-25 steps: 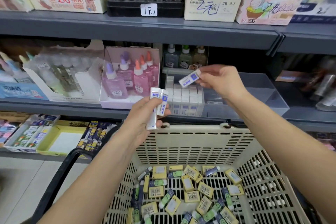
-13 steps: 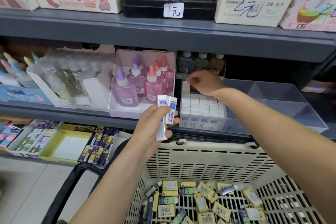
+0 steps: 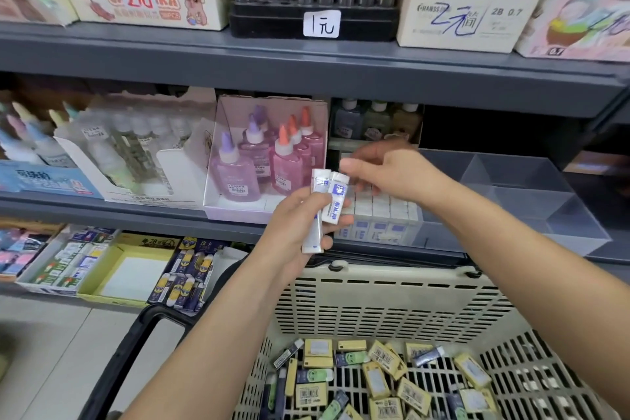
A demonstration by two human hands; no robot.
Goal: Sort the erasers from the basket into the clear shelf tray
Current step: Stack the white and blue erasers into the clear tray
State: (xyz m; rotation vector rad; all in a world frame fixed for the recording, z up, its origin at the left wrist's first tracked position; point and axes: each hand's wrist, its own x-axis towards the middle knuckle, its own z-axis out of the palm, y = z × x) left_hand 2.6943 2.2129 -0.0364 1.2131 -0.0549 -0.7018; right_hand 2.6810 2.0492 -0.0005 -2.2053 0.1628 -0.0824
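Note:
My left hand point(image 3: 297, 227) grips a few white erasers with blue sleeves point(image 3: 330, 203), held upright in front of the shelf. My right hand point(image 3: 387, 170) hovers just right of their tops with thumb and fingers loosely bent around the nearest one; it holds nothing that I can see. Behind both hands sits the clear shelf tray point(image 3: 518, 187), its left compartment filled with rows of the same white erasers point(image 3: 380, 215). Below, the beige slotted basket point(image 3: 381, 300) holds several loose erasers point(image 3: 378, 382) in yellow, green and dark sleeves.
A pink box of glue bottles point(image 3: 262, 160) stands left of the tray. A white box of clear bottles point(image 3: 129, 150) sits further left. Small bottles point(image 3: 375, 119) stand behind the tray. The basket's black handle point(image 3: 136, 344) hangs at the lower left above the tiled floor.
My right hand carried one eraser into the tray's left compartment, let it go, and has come back empty to the erasers in my left hand. The view has shifted left and closer.

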